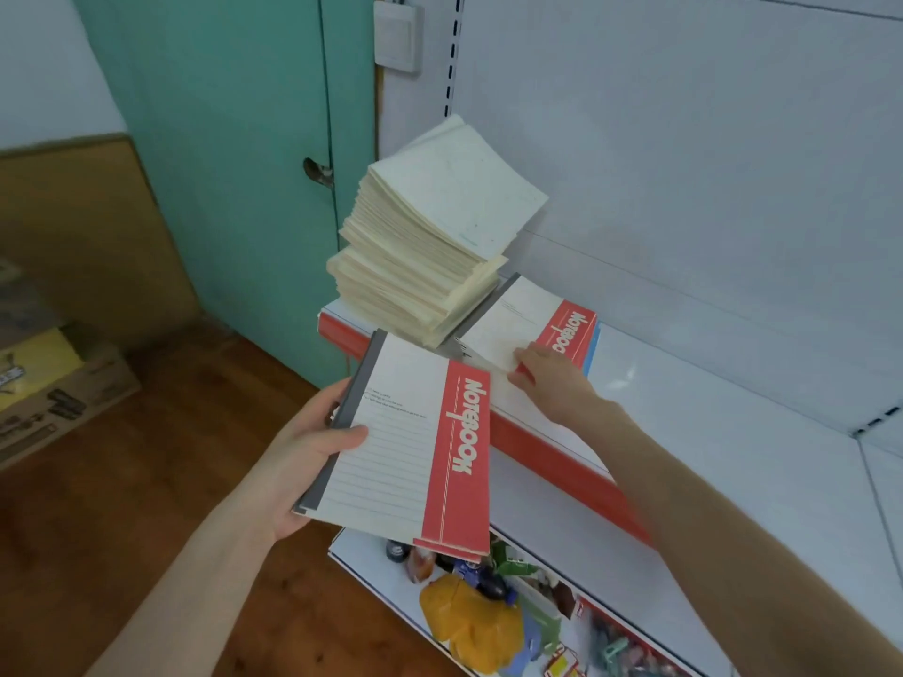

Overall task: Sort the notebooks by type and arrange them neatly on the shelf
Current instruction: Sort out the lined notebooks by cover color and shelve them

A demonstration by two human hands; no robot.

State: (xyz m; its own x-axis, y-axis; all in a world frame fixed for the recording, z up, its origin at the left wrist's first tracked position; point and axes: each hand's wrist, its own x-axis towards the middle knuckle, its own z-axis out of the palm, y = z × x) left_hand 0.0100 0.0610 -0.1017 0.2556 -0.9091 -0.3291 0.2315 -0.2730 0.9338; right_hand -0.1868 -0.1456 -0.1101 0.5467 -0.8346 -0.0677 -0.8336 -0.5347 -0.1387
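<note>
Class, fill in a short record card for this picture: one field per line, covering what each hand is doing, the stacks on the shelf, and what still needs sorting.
left hand: holds red-banded notebooks off the shelf
right hand: fingers on the red-banded shelf pile
cream stack: tall, uneven, left end of the white shelf
lower shelf: mixed small goods
still to do: held notebooks not yet shelved

a tall pile of notebooks (430, 246) stands on the shelf (708, 432) in the middle of the frame. just right of it more notebooks (532, 320) lie flat on the shelf. below the middle, a held notebook (410, 452) sticks out past the shelf edge. a box (58, 388) sits on the floor at the far left.
</note>
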